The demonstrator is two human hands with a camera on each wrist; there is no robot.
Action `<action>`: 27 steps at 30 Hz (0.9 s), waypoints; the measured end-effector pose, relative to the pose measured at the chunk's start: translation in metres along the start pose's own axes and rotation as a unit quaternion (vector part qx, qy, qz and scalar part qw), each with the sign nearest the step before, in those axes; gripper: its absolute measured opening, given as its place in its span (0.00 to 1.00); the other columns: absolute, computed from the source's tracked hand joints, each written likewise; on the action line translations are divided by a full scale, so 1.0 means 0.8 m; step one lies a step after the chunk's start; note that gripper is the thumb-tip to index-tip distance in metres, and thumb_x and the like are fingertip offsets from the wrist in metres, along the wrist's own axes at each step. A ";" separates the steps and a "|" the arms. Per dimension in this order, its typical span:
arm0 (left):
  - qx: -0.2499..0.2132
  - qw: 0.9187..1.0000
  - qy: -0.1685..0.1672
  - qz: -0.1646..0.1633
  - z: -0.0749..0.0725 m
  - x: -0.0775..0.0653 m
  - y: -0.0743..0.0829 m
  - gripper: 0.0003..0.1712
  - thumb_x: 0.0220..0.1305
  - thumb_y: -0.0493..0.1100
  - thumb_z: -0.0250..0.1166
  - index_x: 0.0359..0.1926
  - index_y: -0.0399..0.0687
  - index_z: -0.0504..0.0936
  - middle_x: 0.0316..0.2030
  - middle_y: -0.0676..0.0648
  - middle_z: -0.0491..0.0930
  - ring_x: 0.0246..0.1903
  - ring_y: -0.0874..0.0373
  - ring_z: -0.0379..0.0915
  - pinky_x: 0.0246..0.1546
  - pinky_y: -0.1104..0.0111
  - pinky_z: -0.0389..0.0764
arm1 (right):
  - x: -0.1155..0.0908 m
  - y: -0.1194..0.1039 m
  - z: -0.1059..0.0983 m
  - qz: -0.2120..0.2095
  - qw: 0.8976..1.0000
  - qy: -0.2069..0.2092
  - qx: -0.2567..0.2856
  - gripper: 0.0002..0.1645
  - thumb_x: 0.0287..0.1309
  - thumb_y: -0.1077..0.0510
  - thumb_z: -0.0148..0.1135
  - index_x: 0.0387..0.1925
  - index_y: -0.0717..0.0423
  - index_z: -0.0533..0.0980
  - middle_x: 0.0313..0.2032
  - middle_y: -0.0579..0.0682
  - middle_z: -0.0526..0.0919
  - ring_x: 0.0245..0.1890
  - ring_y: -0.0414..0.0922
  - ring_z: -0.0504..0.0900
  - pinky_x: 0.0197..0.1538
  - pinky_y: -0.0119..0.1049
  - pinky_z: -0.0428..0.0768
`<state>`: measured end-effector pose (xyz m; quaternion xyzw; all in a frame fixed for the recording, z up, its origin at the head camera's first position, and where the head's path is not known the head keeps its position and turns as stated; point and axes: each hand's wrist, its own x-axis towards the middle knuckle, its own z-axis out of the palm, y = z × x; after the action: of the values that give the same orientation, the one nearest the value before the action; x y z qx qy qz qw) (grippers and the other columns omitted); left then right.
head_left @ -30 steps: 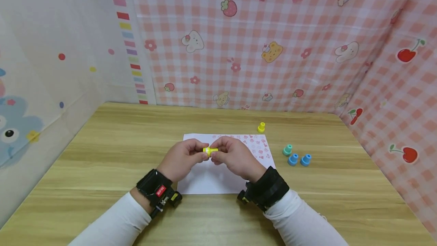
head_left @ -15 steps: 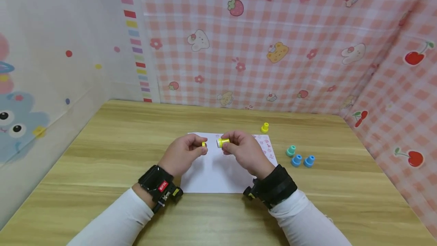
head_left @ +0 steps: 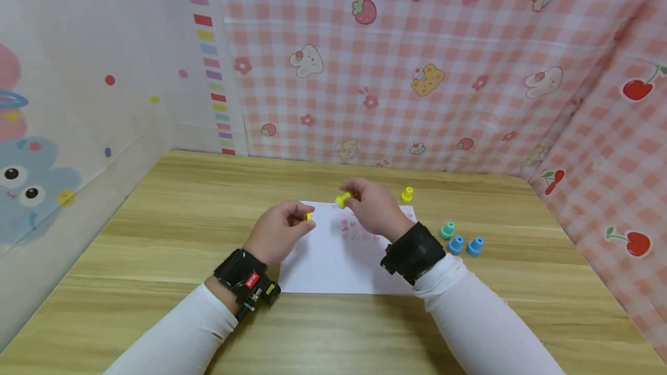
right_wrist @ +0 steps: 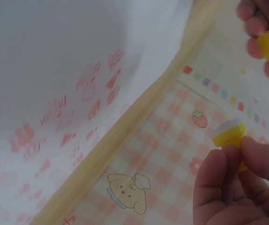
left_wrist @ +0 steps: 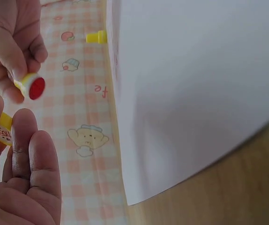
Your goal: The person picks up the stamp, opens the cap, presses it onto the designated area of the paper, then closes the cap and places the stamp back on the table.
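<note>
My left hand (head_left: 277, 232) pinches a small yellow stamp cap (left_wrist: 3, 130) between thumb and fingers, over the left part of a white sheet of paper (head_left: 328, 271). Farther up and to the right, my right hand (head_left: 379, 208) holds a yellow toy stamp (head_left: 343, 199) above the paper's top edge. In the left wrist view the stamp's round red face (left_wrist: 37, 88) shows uncovered. Small red prints (right_wrist: 94, 110) run over the upper right part of the sheet, some hidden beneath my right hand.
On the wooden table (head_left: 156, 236) a second yellow stamp (head_left: 407, 194) stands behind the paper's right corner. To the right are a teal stamp (head_left: 446, 230) and two blue stamps (head_left: 455, 245). Patterned cloth (head_left: 385, 103) hangs at the back and sides.
One second ago both hands met on the yellow stamp. The cap has come off in my left hand, and my right hand has moved away, up and to the right, with the stamp.
</note>
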<state>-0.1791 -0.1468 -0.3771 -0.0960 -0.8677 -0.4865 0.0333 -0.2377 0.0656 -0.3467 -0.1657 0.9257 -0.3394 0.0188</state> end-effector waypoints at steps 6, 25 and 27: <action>-0.008 1.000 0.007 0.001 -0.001 0.000 -0.002 0.10 0.60 0.45 0.66 0.44 0.55 0.81 0.30 0.53 0.79 0.29 0.57 0.71 0.28 0.62 0.75 | 0.023 -0.003 0.006 -0.036 0.996 -0.024 -0.072 0.09 0.60 0.59 0.61 0.43 0.54 0.77 0.34 0.45 0.78 0.32 0.41 0.74 0.38 0.37 0.78; -0.023 1.000 0.009 0.009 -0.001 0.000 -0.002 0.08 0.60 0.43 0.65 0.42 0.55 0.81 0.30 0.54 0.79 0.29 0.57 0.71 0.28 0.62 0.75 | 0.051 0.009 0.030 -0.042 0.986 -0.087 -0.137 0.11 0.57 0.63 0.63 0.42 0.52 0.81 0.36 0.44 0.80 0.35 0.42 0.73 0.48 0.38 0.77; -0.023 1.000 0.009 0.008 -0.001 0.000 -0.001 0.08 0.60 0.44 0.65 0.42 0.56 0.81 0.30 0.54 0.79 0.29 0.57 0.71 0.28 0.61 0.75 | 0.052 0.009 0.030 -0.038 0.986 -0.090 -0.136 0.10 0.57 0.64 0.63 0.41 0.52 0.82 0.35 0.44 0.80 0.35 0.42 0.73 0.48 0.38 0.77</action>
<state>-0.1796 -0.1483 -0.3775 -0.0992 -0.8552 -0.5069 0.0426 -0.2755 0.0424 -0.3666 -0.2318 0.9508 -0.1944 0.0661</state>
